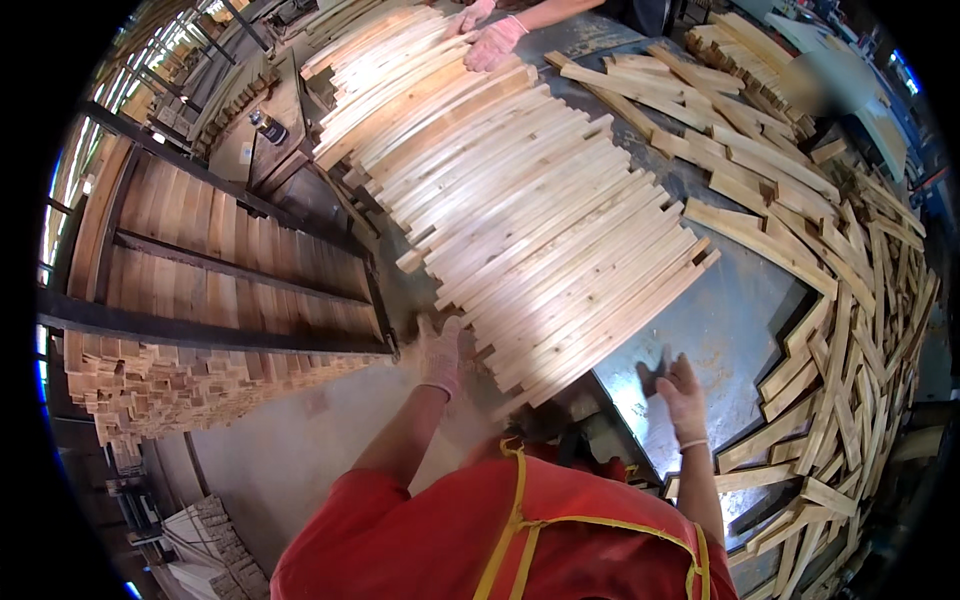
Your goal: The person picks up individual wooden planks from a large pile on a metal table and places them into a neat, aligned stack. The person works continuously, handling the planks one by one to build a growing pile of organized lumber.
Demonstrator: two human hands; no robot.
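Note:
A long row of pale wooden strips [540, 220] lies side by side across the metal table [690, 330], their ends uneven. My left hand [440, 358], in a thin pale glove, is at the left ends of the nearest strips, fingers stretched and apart. Whether it presses on them I cannot tell. Over bare metal to the right of the strips, my right hand [684, 400], gloved too, is held up with its fingers apart and nothing in it. Its shadow falls on the table beside it.
A co-worker's gloved hands [495, 42] rest on the row's far end. Loose wooden pieces [840, 300] are heaped along the right side. At left, a dark metal rack [220, 330] stands with stacked strips [190, 385]. A dark jar [268, 127] sits on a bench beyond.

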